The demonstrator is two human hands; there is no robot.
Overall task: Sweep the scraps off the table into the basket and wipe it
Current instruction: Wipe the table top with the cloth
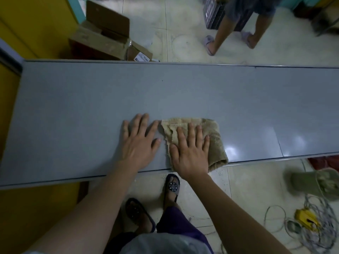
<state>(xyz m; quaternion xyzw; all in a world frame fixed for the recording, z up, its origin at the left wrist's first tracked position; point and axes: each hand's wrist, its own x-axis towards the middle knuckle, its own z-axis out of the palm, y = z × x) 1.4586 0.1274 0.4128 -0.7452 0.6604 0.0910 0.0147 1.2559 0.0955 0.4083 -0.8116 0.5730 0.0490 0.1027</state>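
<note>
A long grey table (73,107) runs across the view. On its near edge lies a folded beige cloth (214,142), one corner hanging slightly over the edge. My right hand (190,151) presses flat on the cloth with straight fingers. My left hand (139,140) rests flat on the bare tabletop just left of the cloth, fingers spread. A dark plastic basket (213,13) is on the floor beyond the table, partly hidden behind another person's legs. A tiny dark speck (162,80) sits near the table's far side.
An open cardboard box (102,39) stands on the floor behind the table at left. Another person's legs (236,33) stand at the far right. Tangled cables and a yellow object (310,222) lie on the floor at my right, beside a green slipper (315,182).
</note>
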